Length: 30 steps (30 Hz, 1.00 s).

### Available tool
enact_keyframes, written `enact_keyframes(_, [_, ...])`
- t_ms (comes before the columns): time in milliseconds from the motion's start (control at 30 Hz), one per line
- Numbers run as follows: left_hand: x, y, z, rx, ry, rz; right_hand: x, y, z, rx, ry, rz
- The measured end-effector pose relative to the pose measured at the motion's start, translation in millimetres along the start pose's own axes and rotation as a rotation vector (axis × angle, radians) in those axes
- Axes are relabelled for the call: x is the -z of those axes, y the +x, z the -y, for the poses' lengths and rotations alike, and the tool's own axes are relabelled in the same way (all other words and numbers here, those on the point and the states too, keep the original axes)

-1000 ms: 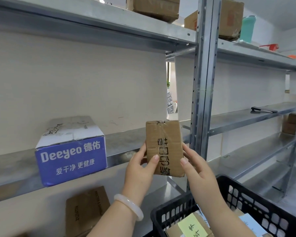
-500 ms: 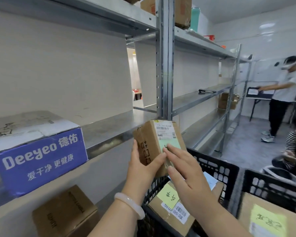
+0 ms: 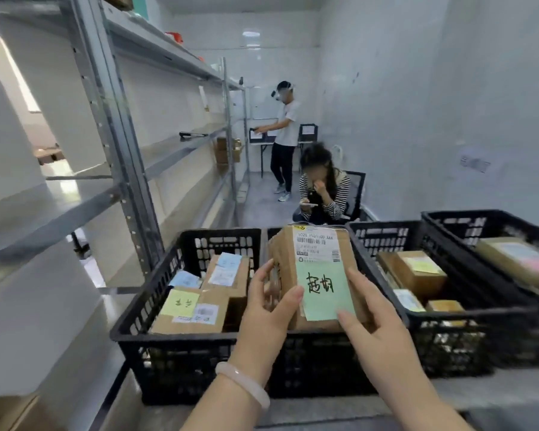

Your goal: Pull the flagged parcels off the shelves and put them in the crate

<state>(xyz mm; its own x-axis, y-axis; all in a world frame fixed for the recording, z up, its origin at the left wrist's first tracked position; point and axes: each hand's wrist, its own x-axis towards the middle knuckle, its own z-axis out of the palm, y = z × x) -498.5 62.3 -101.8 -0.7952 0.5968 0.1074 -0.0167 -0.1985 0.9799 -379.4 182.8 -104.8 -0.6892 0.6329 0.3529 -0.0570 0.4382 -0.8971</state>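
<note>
A small brown cardboard parcel (image 3: 316,244) with a white shipping label and a green handwritten note hangs above the black crates. My left hand (image 3: 266,309) grips its left side, thumb on the front. Fingers of my right hand (image 3: 374,318) curl round its right edge and lower corner. Below and to the left stands a black plastic crate (image 3: 175,306) holding parcels with yellow and blue notes. The parcel hides most of the crate right behind it (image 3: 383,293).
Metal shelving (image 3: 122,169) runs along the left wall. More black crates (image 3: 467,309) with boxes stand to the right. A seated person (image 3: 324,191) and a standing person (image 3: 285,135) are further down the aisle, past the crates.
The view has swung right, away from the shelf and the blue Deeyeo box. Both hands have carried the parcel over the crates, its green note now facing me.
</note>
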Motion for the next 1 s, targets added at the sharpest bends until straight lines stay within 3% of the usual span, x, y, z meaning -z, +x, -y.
enact_keyframes(333, [-180,-74,15,0.064,0.111,0.642,176,-136,-5,-0.135,-0.233,-0.517])
enact_keyframes(700, [-372,-290,30,0.204,-0.022,1.079,360,-390,52,-0.349,-0.503,-0.777])
enact_keyframes(1000, [-477,-476,39,0.349,-0.014,1.371,430,-581,99,-0.535,-0.570,-1.101])
